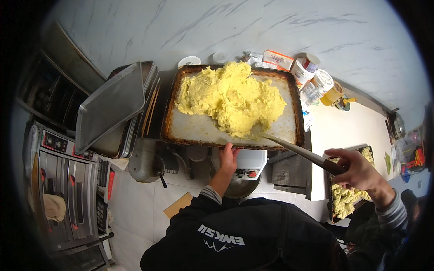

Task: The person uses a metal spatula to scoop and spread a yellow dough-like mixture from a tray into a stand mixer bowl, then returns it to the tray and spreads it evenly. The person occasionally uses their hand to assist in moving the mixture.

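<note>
A rust-rimmed baking tray [190, 134] lies in front of me, with a large lumpy mound of yellow dough-like mash [234, 98] on it. My left hand [228, 160] grips the tray's near rim around its middle. In my right hand [356, 167] is the dark grip of a long-handled metal utensil [298, 150]. It slants down to the left over the tray's near right corner. The utensil's tip meets the mash at its near edge, so the shape of its head is hidden.
Stacked baking trays [112, 108] and wooden sticks [151, 108] stand left, near a deck oven [64, 183]. Tubs [322, 81] and packets line the wall. A second tray of yellow mash [349, 200] sits right, beside another person [412, 203]. A machine [251, 162] stands below the tray.
</note>
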`<state>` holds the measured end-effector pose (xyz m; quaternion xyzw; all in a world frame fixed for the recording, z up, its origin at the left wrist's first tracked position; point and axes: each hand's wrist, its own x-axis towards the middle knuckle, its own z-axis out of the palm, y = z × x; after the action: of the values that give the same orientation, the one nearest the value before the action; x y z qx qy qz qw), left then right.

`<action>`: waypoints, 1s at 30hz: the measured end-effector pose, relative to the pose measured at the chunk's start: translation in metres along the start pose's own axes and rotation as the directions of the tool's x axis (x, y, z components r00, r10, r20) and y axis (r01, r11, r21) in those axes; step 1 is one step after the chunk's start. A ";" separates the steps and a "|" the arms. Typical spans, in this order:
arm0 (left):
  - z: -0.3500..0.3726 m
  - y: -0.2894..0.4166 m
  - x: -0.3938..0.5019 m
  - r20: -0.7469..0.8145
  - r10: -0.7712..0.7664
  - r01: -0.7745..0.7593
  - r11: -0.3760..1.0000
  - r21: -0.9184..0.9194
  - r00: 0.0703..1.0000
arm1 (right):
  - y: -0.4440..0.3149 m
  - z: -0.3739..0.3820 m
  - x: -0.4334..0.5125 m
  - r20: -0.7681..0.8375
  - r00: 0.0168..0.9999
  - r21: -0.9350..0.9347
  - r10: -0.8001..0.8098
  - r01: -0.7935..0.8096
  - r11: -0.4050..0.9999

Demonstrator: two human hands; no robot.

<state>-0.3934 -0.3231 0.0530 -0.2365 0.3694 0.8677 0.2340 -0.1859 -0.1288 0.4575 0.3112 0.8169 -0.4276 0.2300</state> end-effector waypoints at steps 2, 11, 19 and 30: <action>0.001 0.001 -0.005 0.021 0.018 -0.018 1.000 0.005 1.000 | 0.000 0.006 0.017 0.003 1.000 -0.002 -0.004 0.004 1.000; -0.001 0.005 -0.007 0.023 -0.076 0.075 0.997 0.023 0.997 | 0.046 0.055 0.055 0.209 0.977 0.322 0.050 -0.117 0.939; 0.074 0.007 -0.102 0.653 -0.514 0.585 0.800 0.131 0.556 | 0.044 0.071 0.057 0.407 0.905 0.524 0.126 -0.344 0.779; 0.080 -0.020 -0.096 0.574 -0.470 0.612 0.788 -0.071 0.670 | 0.106 0.139 0.062 0.353 0.924 0.788 -0.146 -0.210 0.578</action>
<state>-0.3261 -0.2725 0.1476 -0.1165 0.0866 0.8279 0.5418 -0.1392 -0.1799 0.2857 0.3077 0.4615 -0.8017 0.2229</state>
